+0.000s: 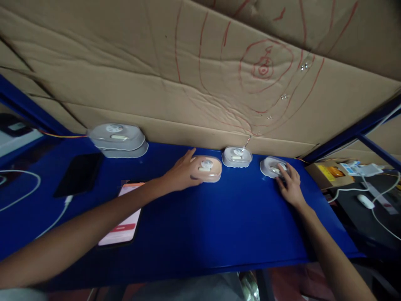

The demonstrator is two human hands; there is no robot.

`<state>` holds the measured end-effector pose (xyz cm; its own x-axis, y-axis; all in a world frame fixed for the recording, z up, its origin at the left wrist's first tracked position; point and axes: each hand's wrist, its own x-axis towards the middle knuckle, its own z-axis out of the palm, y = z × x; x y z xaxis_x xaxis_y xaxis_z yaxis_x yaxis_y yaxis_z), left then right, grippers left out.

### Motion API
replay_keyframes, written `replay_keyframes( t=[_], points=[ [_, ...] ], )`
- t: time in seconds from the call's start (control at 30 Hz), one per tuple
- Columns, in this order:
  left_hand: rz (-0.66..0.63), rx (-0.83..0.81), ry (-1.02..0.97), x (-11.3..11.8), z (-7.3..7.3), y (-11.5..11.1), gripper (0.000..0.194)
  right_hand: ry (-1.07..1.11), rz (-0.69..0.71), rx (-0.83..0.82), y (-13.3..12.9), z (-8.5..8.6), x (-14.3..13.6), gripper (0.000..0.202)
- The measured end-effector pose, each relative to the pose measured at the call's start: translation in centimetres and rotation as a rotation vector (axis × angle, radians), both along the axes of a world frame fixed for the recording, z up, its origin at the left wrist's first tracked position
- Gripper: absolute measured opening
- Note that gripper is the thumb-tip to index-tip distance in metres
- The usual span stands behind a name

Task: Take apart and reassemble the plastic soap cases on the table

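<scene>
My left hand [183, 172] grips the left end of a clear, rounded plastic case [210, 169], thumb at the near side and fingers at the far side. Skin tone shows through its walls. A round white printed label and a small pale capsule-shaped piece show on its top. Over at the right, my right hand [292, 184] has its fingers closed about the right side of a similar plastic case [268, 167], covering part of its label. Between the two stands another such plastic case [237, 157], untouched by either hand.
Stacked plastic cases [120, 140] stand at the back left. A lit phone [125, 234] lies under my left forearm, near a dark tablet-like slab [79, 173] and a white cable [56, 221]. A cardboard wall [125, 75] with red drawn lines rises behind the blue table [219, 234].
</scene>
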<state>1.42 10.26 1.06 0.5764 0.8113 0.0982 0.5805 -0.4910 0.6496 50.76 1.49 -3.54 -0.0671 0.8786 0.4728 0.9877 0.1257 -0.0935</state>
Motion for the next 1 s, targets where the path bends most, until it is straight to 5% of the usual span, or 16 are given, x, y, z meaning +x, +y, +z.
replay_keyframes(
  t=[0.17, 0.27, 0.37, 0.5, 0.57, 0.8, 1.0],
  points=[
    [-0.157, -0.129, -0.037, -2.7, 0.2, -6.8, 0.081, 0.050, 0.095, -0.032, 4.6, -0.7, -1.1, 0.060],
    [-0.210, -0.151, -0.063, -2.9, 0.3, -8.9, 0.079, 0.076, 0.070, -0.059, 5.2, -0.3, -6.0, 0.059],
    [-0.128, -0.151, -0.177, -2.2, 0.2, -9.4, 0.079, 0.129, 0.112, -0.061, 3.3, 1.4, -12.8, 0.063],
    [0.070, -0.263, -0.400, -1.5, -0.4, -9.5, 0.094, 0.144, 0.765, -0.268, -0.8, 3.7, -21.1, 0.076],
    [0.099, -0.324, -0.448, -1.6, -0.9, -9.6, 0.102, 0.226, 0.851, -0.273, -2.0, 4.1, -23.3, 0.068],
    [0.009, -0.258, -0.415, -2.3, -2.3, -10.6, 0.104, 0.531, 0.637, -0.256, -2.0, 3.4, -22.7, 0.052],
    [-0.015, -0.349, -0.366, -2.3, -1.0, -10.9, 0.104, 0.371, 0.433, -0.188, -0.8, 2.2, -21.5, 0.047]
  ],
)
